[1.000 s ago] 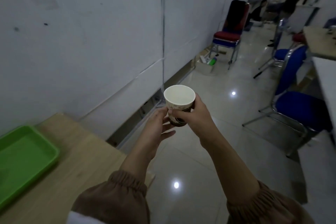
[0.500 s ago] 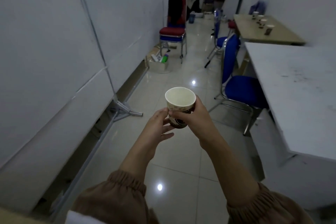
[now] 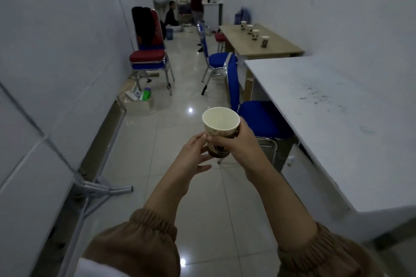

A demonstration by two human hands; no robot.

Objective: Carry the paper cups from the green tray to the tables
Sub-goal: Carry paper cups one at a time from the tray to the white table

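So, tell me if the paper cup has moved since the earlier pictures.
Yes. The paper cup has travelled forward down the corridor, closer to the blue chair and white table.

head-worn view, forward-down, along corridor

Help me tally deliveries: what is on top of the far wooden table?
Four paper cups stand upright in a row on the wooden table. No other item shows on it. Whether the cups hold anything cannot be seen from here.
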